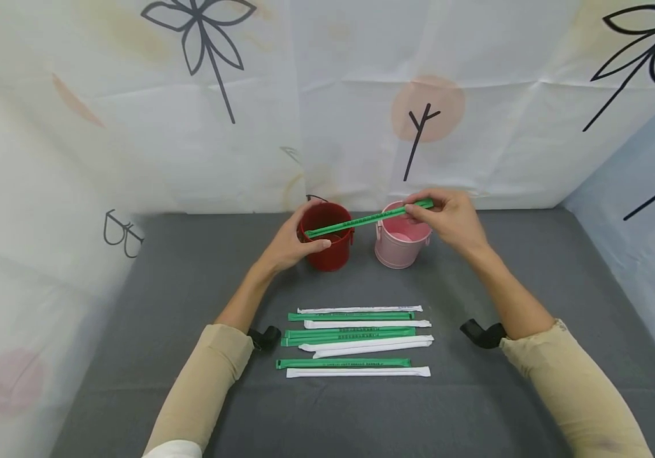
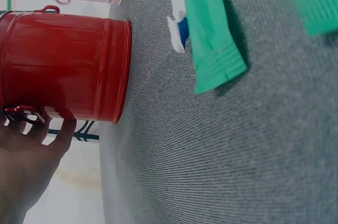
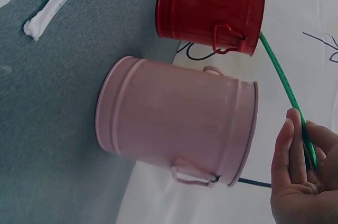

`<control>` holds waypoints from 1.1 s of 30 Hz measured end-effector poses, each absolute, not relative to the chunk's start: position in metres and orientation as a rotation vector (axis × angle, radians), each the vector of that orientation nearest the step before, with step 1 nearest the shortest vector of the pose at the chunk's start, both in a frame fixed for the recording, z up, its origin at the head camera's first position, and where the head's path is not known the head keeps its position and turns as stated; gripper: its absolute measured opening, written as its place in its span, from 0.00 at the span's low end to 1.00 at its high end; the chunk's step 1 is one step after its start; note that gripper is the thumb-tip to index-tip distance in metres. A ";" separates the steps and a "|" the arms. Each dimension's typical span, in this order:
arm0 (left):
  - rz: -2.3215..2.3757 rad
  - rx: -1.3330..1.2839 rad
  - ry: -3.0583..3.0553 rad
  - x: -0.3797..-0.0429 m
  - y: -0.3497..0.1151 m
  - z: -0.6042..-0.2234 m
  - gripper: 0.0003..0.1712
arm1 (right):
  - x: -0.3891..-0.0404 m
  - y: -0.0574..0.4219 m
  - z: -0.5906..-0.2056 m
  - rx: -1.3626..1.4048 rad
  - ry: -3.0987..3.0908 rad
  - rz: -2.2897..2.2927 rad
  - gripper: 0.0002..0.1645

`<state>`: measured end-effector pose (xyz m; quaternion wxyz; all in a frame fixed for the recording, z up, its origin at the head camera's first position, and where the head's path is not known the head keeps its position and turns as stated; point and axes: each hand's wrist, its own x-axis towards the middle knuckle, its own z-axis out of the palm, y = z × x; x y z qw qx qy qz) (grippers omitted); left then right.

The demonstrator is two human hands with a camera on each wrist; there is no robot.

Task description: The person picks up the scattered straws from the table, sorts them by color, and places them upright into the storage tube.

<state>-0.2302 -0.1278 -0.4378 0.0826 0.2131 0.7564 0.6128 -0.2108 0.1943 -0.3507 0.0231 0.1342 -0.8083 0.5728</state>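
My left hand (image 1: 287, 245) curves round the left side of a small red bucket (image 1: 329, 259) and holds it, thumb at the near rim. In the left wrist view its fingers touch the red wall by the handle. Between thumb and fingers, my right hand (image 1: 454, 219) pinches one end of a green paper-wrapped straw (image 1: 361, 221) above the pink bucket (image 1: 397, 252). The straw slants down to the left, its far end over the red bucket's mouth. In the right wrist view the green straw (image 3: 282, 76) reaches the red bucket's rim. Both buckets stand upright.
Several wrapped straws lie in a loose stack of rows on the grey cloth in front of the buckets, some green (image 1: 344, 363), some white (image 1: 358, 372). A patterned white curtain (image 1: 338, 146) hangs close behind the buckets. Black straps (image 1: 482, 334) hang at both wrists.
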 end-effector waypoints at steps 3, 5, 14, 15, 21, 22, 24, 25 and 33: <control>1.829 0.633 2.250 -0.228 -0.126 -0.434 0.46 | -0.214 0.189 -0.353 0.453 -2.457 1.870 0.13; 1.825 0.635 2.245 -0.223 -0.126 -0.426 0.46 | -0.216 0.186 -0.355 0.497 -2.402 1.968 0.14; 1.827 0.649 2.249 -0.213 -0.123 -0.407 0.44 | -0.219 0.170 -0.366 0.511 -2.194 2.306 0.18; 1.834 0.652 2.243 -0.213 -0.123 -0.408 0.44 | -0.219 0.168 -0.367 0.498 -2.199 2.308 0.18; 1.858 0.668 2.217 -0.216 -0.124 -0.410 0.44 | -0.221 0.154 -0.368 0.424 -2.215 2.330 0.17; 1.859 0.665 2.216 -0.217 -0.124 -0.410 0.44 | -0.222 0.153 -0.368 0.420 -2.227 2.319 0.17; 1.859 0.660 2.215 -0.217 -0.124 -0.409 0.44 | -0.222 0.150 -0.368 0.414 -2.263 2.275 0.17; 1.858 0.659 2.213 -0.217 -0.124 -0.409 0.44 | -0.222 0.149 -0.368 0.425 -2.278 2.259 0.17; 1.856 0.666 2.202 -0.216 -0.125 -0.410 0.45 | -0.220 0.140 -0.373 0.473 -2.363 2.173 0.19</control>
